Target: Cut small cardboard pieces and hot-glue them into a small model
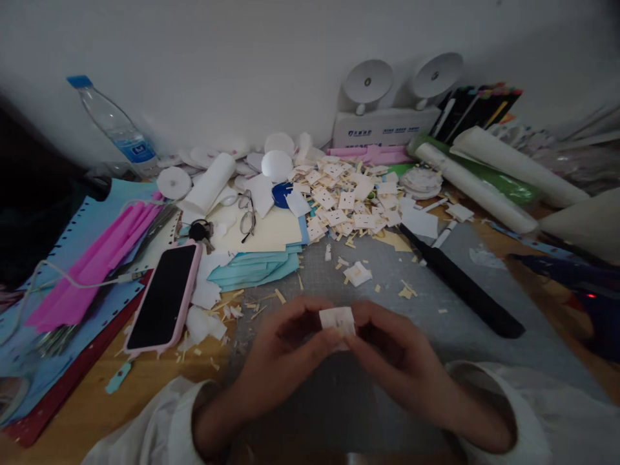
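Note:
Both my hands meet at the front centre, above the grey cutting mat [426, 374]. Between them is a small white paper piece [338, 318] with faint marks on it. My left hand [290, 349] pinches its left side with thumb and fingers. Its right side is gripped by my right hand [400, 355] in the same way. Beyond them on the mat lies a crumpled white scrap [358, 274]. A pile of small cream paper squares with dark slots [334, 200] spreads farther back. To the right rests a black-handled knife [469, 284].
On the left lie a pink-cased phone [165, 297], magenta paper strips [97, 265] and keys [201, 231]. A water bottle [113, 126] leans near the wall. Eyeglasses [248, 219] sit behind teal paper [256, 268]. An emergency lamp [385, 126] and paper rolls [477, 187] stand at the back right.

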The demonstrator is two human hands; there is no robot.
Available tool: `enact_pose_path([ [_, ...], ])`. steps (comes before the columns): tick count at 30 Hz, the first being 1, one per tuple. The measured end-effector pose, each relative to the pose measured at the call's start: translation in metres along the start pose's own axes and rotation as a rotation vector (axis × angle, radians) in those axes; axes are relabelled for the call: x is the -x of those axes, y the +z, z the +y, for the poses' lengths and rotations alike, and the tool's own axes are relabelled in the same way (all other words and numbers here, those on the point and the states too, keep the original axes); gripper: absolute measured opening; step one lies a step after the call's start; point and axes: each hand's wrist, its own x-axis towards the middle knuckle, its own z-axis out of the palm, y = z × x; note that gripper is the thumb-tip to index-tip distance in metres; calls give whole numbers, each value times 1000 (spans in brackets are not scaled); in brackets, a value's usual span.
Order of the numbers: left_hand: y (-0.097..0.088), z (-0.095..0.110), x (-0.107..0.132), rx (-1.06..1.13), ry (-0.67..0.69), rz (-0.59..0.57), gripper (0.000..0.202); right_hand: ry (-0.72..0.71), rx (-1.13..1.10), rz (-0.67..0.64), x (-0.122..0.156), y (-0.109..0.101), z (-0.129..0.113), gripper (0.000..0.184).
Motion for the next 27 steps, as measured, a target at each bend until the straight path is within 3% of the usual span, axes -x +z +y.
enact_pose_path([
  [4,1,0,0,20,12,112,29,-8,21,36,-4,-2,4,14],
  [8,-6,1,3,-31,47,219,29,-23,28,87,-14,-15,1,19],
  [13,-23,15,12,-247,92,271,28,-123,36,397,-19,-48,-12,22],
  [17,-37,30,17,-397,106,317,30,-149,135,617,3,-75,-13,22],
  [19,-42,36,16,-459,97,285,30,-117,214,658,20,-85,-8,27],
  [22,-42,35,7,-572,76,129,28,-77,306,584,43,-96,1,30],
  [27,-18,21,-19,-745,129,-176,22,-69,474,409,55,-105,8,25],
])
